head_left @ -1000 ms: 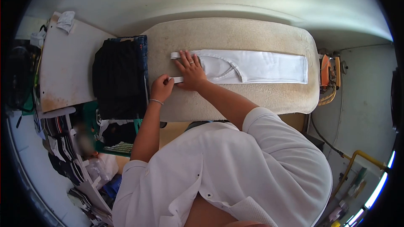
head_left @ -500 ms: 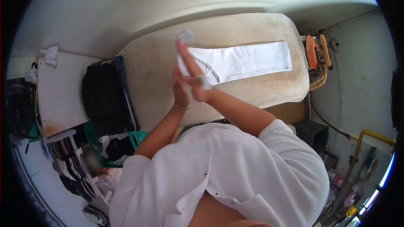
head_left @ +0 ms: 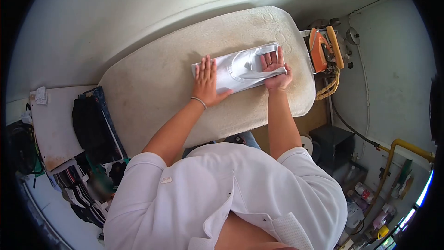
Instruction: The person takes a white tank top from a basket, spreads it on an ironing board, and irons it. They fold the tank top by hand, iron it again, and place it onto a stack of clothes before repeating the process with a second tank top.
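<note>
A folded white garment (head_left: 223,73) with a silvery sheen and a curved seam line lies on the padded ironing board (head_left: 152,83). Flat on its left end rests my left hand (head_left: 206,82), palm down with the fingers stretched out and a bracelet at the wrist. At the right end my right hand (head_left: 277,70) is turned palm up, its fingers extended and slightly curled. A strip of the cloth crosses that palm, and the fingers show in an opening behind it.
An orange iron (head_left: 319,48) stands on a rest off the board's right end, its cord hanging below. Dark folded clothes (head_left: 95,127) hang over the board's left edge beside a white side table (head_left: 60,125). A wall runs along the far side.
My hands have parted from close together above the garment's left end to its two ends. The garment now looks shorter and shinier, with its seam differently placed. The view has shifted slightly.
</note>
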Motion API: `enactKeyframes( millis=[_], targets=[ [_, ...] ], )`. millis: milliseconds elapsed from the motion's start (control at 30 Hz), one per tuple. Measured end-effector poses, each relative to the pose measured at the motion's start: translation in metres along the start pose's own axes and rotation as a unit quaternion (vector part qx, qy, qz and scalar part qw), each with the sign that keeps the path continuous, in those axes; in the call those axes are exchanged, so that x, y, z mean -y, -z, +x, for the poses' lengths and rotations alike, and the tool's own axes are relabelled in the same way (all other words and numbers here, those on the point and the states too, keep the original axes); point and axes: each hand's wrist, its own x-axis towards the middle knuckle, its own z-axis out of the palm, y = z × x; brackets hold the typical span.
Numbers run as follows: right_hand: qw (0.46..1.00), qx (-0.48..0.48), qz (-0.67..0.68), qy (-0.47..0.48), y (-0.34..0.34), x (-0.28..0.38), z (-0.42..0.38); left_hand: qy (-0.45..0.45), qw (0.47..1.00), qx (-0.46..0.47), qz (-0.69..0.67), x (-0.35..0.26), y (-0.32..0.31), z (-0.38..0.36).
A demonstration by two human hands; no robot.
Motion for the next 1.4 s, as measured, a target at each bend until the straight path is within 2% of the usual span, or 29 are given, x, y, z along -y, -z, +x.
enactKeyframes(
  millis=[133,200,333,367,400,433,467,500,533,567,600,667,700,733,800,933,1000,1033,1100,1133,1200,1233,1333,1400],
  targets=[
    [0.999,0.016,0.032,-0.014,0.003,0.021,0.010,0.004,1.000,0.012,0.008,0.000,0.005,-0.002],
    [0.998,-0.029,-0.044,-0.041,0.004,0.033,0.014,0.021,1.000,0.018,0.013,-0.004,0.008,-0.001],
    [0.992,-0.062,-0.098,-0.049,0.011,0.062,0.028,0.055,0.997,0.033,0.044,-0.017,0.009,0.006],
    [0.948,-0.043,-0.316,0.014,0.022,0.068,0.036,0.029,0.998,0.024,0.050,-0.018,0.003,0.011],
    [0.852,-0.020,-0.517,0.078,0.030,0.071,0.043,0.002,0.998,0.015,0.054,-0.021,-0.002,0.018],
    [0.713,0.013,-0.685,0.150,-0.007,0.073,0.022,0.006,0.998,0.014,0.054,-0.028,-0.003,0.025],
    [0.712,0.015,-0.686,0.150,-0.015,0.067,0.017,-0.013,0.999,0.024,0.032,-0.037,-0.005,0.034],
    [0.539,0.156,-0.812,0.163,-0.021,0.062,0.015,-0.031,0.999,0.032,0.011,-0.045,-0.007,0.042],
    [0.330,0.287,-0.884,0.168,-0.025,0.058,0.012,-0.029,0.999,0.030,0.010,-0.051,-0.012,0.051],
    [0.289,0.286,-0.897,0.172,-0.021,0.051,0.004,-0.032,0.999,0.036,0.016,-0.056,-0.016,0.058],
    [0.289,0.289,-0.896,0.172,-0.010,0.052,0.002,-0.035,0.998,0.043,0.023,-0.059,-0.019,0.061],
    [0.250,0.226,-0.931,0.142,0.012,0.059,0.007,-0.034,0.998,0.033,0.029,-0.058,-0.019,0.063],
    [0.276,0.227,-0.923,0.145,0.010,0.059,0.007,-0.033,0.999,0.031,0.016,-0.058,-0.018,0.063],
    [0.277,0.230,-0.922,0.144,0.011,0.061,0.004,-0.033,0.999,0.034,0.002,-0.059,-0.017,0.060],
    [0.254,0.202,-0.936,0.133,0.007,0.066,-0.004,-0.043,0.999,0.029,0.008,-0.065,-0.012,0.060],
    [0.230,0.217,-0.940,0.129,0.008,0.087,-0.012,-0.081,0.997,0.000,0.014,-0.075,-0.026,0.076],
    [0.180,0.223,-0.952,0.111,0.008,0.099,-0.014,-0.079,0.997,0.010,0.019,-0.075,-0.032,0.082],
    [0.177,0.221,-0.953,0.111,0.009,0.106,-0.012,-0.076,0.997,0.019,0.026,-0.076,-0.034,0.084],
    [0.150,0.131,-0.965,0.173,0.014,0.124,-0.004,-0.073,0.996,0.033,0.027,-0.081,-0.028,0.086],
    [0.194,0.064,-0.956,0.209,0.009,0.139,0.004,-0.068,0.996,0.049,0.030,-0.083,-0.024,0.086],
    [0.236,-0.050,-0.917,0.316,0.004,0.177,0.025,-0.075,0.996,0.046,0.013,-0.086,-0.033,0.090],
    [0.195,-0.101,-0.908,0.357,-0.007,0.193,0.031,-0.081,0.996,0.042,-0.003,-0.086,-0.037,0.090],
    [0.174,-0.073,-0.927,0.325,0.005,0.267,0.071,-0.092,0.995,0.005,-0.047,-0.084,-0.028,0.087],
    [0.494,-0.017,-0.868,0.048,0.003,0.290,0.086,-0.061,0.996,-0.012,-0.064,-0.075,0.005,0.074]
  ],
)
